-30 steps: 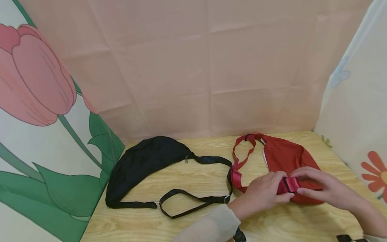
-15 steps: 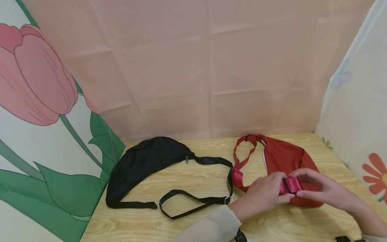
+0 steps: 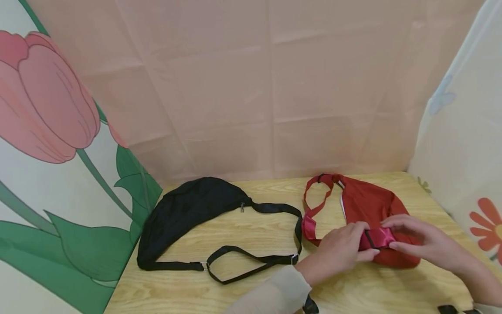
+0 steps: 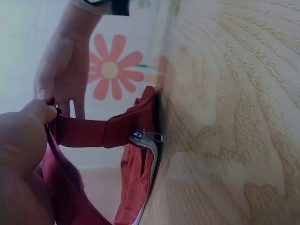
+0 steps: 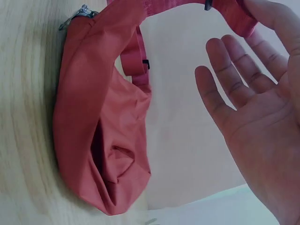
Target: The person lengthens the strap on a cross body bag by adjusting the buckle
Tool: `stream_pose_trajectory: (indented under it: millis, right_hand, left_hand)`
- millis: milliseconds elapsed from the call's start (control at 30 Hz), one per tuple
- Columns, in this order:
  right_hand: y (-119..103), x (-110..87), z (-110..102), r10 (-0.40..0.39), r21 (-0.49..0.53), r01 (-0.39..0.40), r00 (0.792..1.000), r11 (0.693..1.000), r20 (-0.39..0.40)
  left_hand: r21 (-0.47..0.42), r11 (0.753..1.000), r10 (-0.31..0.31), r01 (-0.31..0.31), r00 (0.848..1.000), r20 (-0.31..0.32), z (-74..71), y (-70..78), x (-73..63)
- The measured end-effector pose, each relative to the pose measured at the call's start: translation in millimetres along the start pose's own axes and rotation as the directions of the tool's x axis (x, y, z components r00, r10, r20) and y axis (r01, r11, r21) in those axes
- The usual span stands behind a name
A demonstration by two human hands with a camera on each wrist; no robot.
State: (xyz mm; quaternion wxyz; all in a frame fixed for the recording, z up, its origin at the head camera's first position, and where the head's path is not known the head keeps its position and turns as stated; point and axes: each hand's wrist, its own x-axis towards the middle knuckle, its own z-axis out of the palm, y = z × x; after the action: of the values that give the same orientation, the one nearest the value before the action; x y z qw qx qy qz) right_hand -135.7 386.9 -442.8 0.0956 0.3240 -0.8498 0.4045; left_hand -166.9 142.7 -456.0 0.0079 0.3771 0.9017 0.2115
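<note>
A red waist bag [image 3: 366,203] lies on the table at the right, its strap lifted between both hands. My left hand [image 3: 342,246] pinches that strap [image 3: 382,237] right at its black slider buckle [image 3: 369,240]. Close by, my right hand [image 3: 431,239] pinches the strap's loop between thumb and forefinger, just over the bag. In the right wrist view the other fingers [image 5: 232,70] of this hand spread away from the strap. A metal zipper pull [image 4: 154,137] shows beside the strap's end in the left wrist view.
A black waist bag [image 3: 192,213] lies at the left, its black strap [image 3: 251,260] looped toward the red strap. Pink cloth [image 3: 270,96] hangs behind the wooden table [image 3: 157,296], with flower-printed panels [image 3: 59,196] at the sides.
My right hand has shifted slightly, and a little more of the red strap shows beyond the buckle. The left hand stays nearly in place. The black bag has not moved.
</note>
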Motion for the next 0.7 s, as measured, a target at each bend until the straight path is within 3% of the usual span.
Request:
stream_pose_trajectory:
  millis: [67, 133, 367, 600, 700]
  right_hand:
    - [-0.8, -1.0, 0.8, 0.044, 0.025, -0.045, 0.999, 0.999, 0.012]
    - [-2.8, -0.1, 2.2, 0.057, -0.013, -0.057, 0.998, 0.998, 0.019]
    - [-7.1, 8.0, 6.1, -0.049, -0.229, 0.046, 0.999, 0.972, -0.009]
    - [-6.1, 1.3, 0.1, -0.009, -0.162, -0.001, 0.998, 0.987, -0.061]
    - [-10.0, 1.0, 1.3, 0.049, -0.137, -0.056, 0.997, 0.989, -0.052]
  left_hand:
    - [0.006, 1.000, 0.001, -0.001, 1.000, 0.004, 0.9, -0.2, 0.5]
    - [0.021, 1.000, 0.014, -0.014, 1.000, 0.001, 1.8, -0.6, 0.7]
    - [0.059, 0.997, 0.050, -0.049, 0.999, -0.018, 1.5, -2.5, 0.4]
    - [0.079, 0.997, 0.031, -0.028, 0.999, -0.043, 0.7, -2.9, -1.7]
    - [0.087, 0.996, 0.032, -0.028, 0.999, -0.044, 1.2, -2.3, -2.9]
